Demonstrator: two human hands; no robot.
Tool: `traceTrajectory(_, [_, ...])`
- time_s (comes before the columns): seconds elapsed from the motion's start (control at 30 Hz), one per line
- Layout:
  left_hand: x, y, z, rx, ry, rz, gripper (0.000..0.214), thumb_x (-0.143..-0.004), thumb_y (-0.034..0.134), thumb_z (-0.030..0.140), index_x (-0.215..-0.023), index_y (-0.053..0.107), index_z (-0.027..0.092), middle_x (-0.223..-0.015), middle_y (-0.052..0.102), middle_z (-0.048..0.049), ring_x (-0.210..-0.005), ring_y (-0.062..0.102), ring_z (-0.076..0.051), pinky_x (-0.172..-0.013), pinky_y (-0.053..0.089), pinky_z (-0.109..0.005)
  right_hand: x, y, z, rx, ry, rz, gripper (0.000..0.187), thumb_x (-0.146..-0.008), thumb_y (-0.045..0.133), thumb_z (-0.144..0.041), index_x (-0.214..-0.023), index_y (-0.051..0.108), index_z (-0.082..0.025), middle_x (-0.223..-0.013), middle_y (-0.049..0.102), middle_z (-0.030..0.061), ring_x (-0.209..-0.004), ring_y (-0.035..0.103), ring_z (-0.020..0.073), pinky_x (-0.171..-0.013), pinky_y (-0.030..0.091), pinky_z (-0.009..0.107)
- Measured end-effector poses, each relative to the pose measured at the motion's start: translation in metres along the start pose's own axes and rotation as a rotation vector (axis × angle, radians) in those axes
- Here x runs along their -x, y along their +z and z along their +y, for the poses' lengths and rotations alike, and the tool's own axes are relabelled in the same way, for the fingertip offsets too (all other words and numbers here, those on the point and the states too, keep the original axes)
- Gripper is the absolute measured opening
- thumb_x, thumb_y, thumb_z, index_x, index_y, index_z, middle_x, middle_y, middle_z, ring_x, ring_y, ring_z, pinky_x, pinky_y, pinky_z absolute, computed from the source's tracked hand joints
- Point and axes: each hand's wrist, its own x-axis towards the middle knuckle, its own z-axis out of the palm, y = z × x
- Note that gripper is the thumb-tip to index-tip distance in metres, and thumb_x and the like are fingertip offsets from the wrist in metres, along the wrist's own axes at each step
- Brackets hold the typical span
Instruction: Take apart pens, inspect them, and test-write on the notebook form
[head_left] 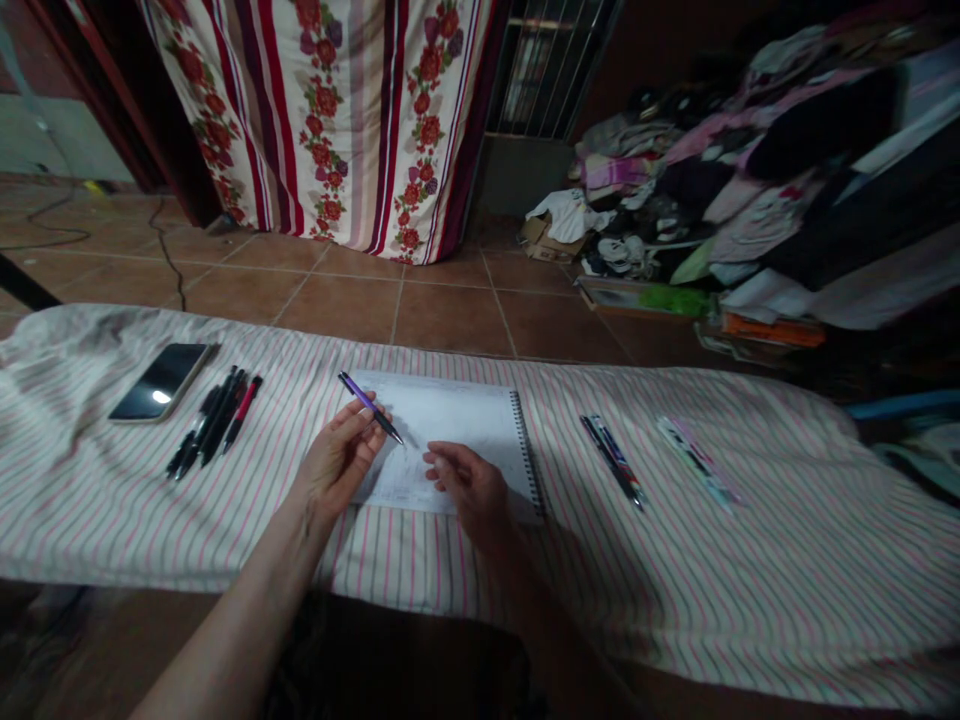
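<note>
My left hand (339,458) is closed around a purple pen (365,401), its tip pointing down at the page of a spiral notebook (457,415). The notebook lies open on a pink-striped cloth (750,560). My right hand (469,485) rests on the lower part of the page with its fingers loosely curled and nothing in them. The two hands sit close together, a little apart.
A dark phone (160,381) and a bunch of black and red pens (214,418) lie to the left. Two pens (613,459) and a pale pen (697,462) lie to the right. Beyond are tiled floor, a floral curtain (337,110) and heaped clothes (750,170).
</note>
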Motion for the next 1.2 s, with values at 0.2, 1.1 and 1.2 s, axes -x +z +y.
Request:
traceTrajectory(0.2, [0.007,0.011,-0.023,0.011,-0.031,0.072,0.021,-0.077,0.049,-0.007,-0.078,0.060,0.011,-0.075,0.066,-0.0047,-0.071,0.066,-0.011,-0.068,0.055,-0.018,-0.005,0.001,0.003,-0.122,0.029,0.038,0.028,-0.065,0.068,-0.034,-0.087,0.068,-0.018,-0.071,0.070,0.0027,-0.060,0.063,0.0137,-0.054,0.050,0.024])
traceTrajectory(1.1, [0.014,0.035,-0.083,-0.194,0.042,-0.003,0.021,-0.061,0.074,0.007,-0.081,0.068,0.010,-0.072,0.072,-0.0082,-0.069,0.069,-0.015,-0.074,0.054,-0.024,-0.008,-0.023,-0.023,-0.573,0.276,0.233,0.031,-0.060,0.075,-0.041,-0.075,0.061,-0.019,-0.067,0.060,-0.0011,-0.057,0.053,0.0091,-0.054,0.046,0.021])
traceTrajectory(1.2, [0.013,0.036,-0.087,-0.209,0.044,0.034,0.021,-0.060,0.074,0.007,-0.080,0.068,0.010,-0.072,0.072,-0.0078,-0.068,0.069,-0.015,-0.073,0.054,-0.025,-0.010,-0.025,-0.020,-0.566,0.301,0.250,0.030,-0.059,0.075,-0.040,-0.074,0.061,-0.019,-0.066,0.059,-0.0018,-0.054,0.051,0.0085,-0.052,0.045,0.021])
